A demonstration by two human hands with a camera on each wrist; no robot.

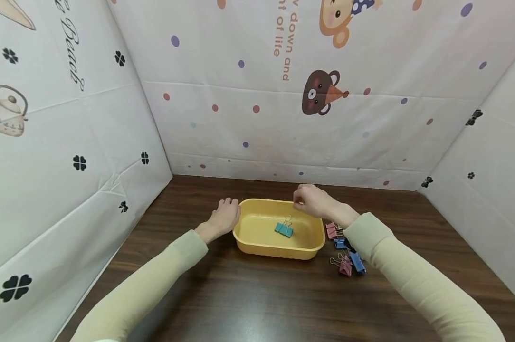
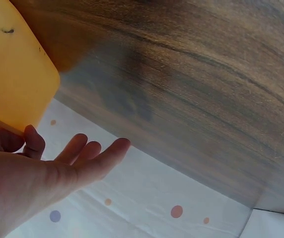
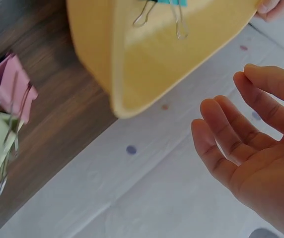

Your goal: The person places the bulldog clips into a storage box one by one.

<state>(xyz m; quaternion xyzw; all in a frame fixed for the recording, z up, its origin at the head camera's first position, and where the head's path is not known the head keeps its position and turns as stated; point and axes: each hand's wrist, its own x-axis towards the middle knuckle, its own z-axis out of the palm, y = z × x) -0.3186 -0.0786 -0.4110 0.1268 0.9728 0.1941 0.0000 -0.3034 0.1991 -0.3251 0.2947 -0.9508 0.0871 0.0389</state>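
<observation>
A yellow plastic basin (image 1: pixel 279 251) stands on the dark wooden table with teal binder clips (image 1: pixel 284 230) lying inside. My left hand (image 1: pixel 224 216) is at the basin's left end. In the left wrist view its thumb and a bent finger pinch the rim, while the other fingers (image 2: pixel 113 152) stretch outward. Over the far right corner of the basin hovers my right hand (image 1: pixel 317 202). The right wrist view shows its fingers loosely bent, thumb near the index fingertip, nothing between them.
Right of the basin lies a cluster of binder clips: a pink one (image 1: pixel 331 231), a blue one (image 1: pixel 357 262), a mauve one (image 1: pixel 345 266), and a pale green one (image 3: pixel 1 144), partly under the right forearm. Printed white sheets (image 1: pixel 257 128) rise at the back and both sides.
</observation>
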